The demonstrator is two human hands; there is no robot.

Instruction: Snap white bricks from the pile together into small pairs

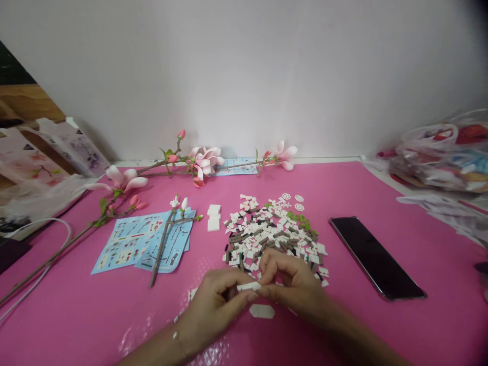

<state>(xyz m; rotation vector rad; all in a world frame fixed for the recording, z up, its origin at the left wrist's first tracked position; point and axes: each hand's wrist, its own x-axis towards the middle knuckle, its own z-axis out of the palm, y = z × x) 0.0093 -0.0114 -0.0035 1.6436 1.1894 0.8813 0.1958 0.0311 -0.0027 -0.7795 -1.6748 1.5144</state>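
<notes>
Between the fingertips of both hands is a small white building brick piece, long and narrow. My left hand pinches its left end between thumb and index finger. At its right end, the thumb and forefinger of my right hand are closed; whether another tiny part sits in them is hidden. Just below lies a flat white plate with pointed ends. Beyond the hands spreads a pile of small white, brown, black and green bricks. A white part shows partly behind my left hand.
Blue instruction sheets lie at left, with a brick-built branch on them. Pink flower stems lie along the back and left. Stacked white pieces stand left of the pile. A phone lies at right, plastic bags behind it.
</notes>
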